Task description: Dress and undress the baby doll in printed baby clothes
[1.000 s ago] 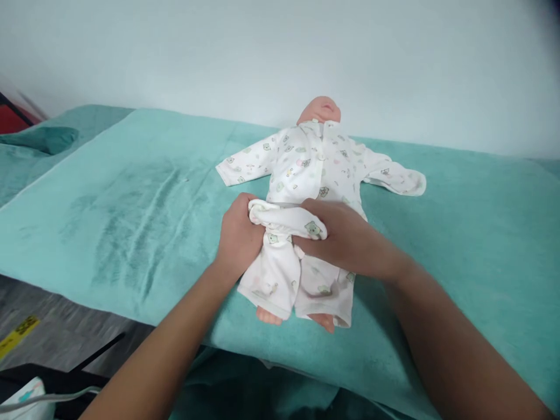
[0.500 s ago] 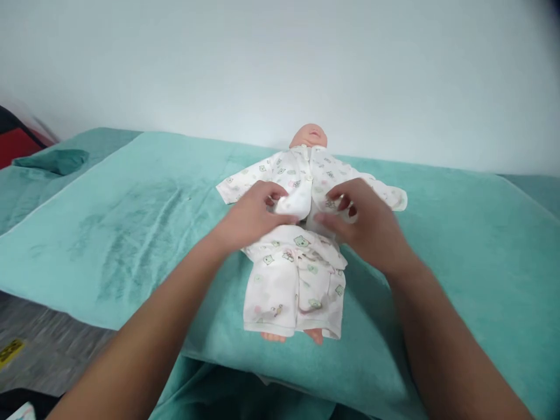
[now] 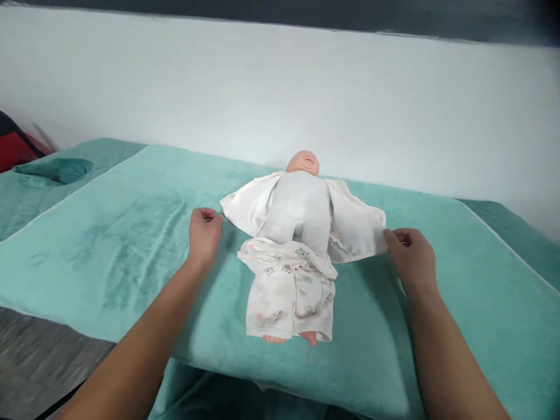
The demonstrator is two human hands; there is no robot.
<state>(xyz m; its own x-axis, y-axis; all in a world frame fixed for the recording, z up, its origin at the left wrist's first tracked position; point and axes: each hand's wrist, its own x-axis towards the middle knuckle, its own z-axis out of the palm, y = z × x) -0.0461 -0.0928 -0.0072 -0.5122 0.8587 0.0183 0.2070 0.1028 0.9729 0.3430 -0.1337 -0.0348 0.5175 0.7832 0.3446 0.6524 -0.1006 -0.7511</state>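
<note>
The doll point(image 3: 306, 201) lay on its back on the blue-green sheet point(image 3: 144, 233), with its head near the wall point(image 3: 196, 93) and its feet toward the person. The front of its little white shirt point(image 3: 356, 224) was open. One side was spread out to the left of the doll and the other side to the right, so the pale grey cloth body showed in the middle. The shirt was not all the way off, since it lay out from the doll's shoulders. It was hard to tell whether the doll's arms were in the sleeves.

The white pants point(image 3: 271, 291) were pulled down below the doll's tummy, but they were not off. They were bunched up at the top and covered most of the doll's legs. The pants had small green animal pictures on them, and pink toes point(image 3: 274, 339) poked out at the bottom. The inside of the shirt looked plain and smooth, with a few soft folds.

The right hand point(image 3: 411, 256), to the right of the doll, pinched the edge of the shirt between thumb and finger. The left hand point(image 3: 205, 236) was to the left of the doll, by the other shirt edge. Its fingers were curled and close together, but one could not tell if they held any cloth.
</note>
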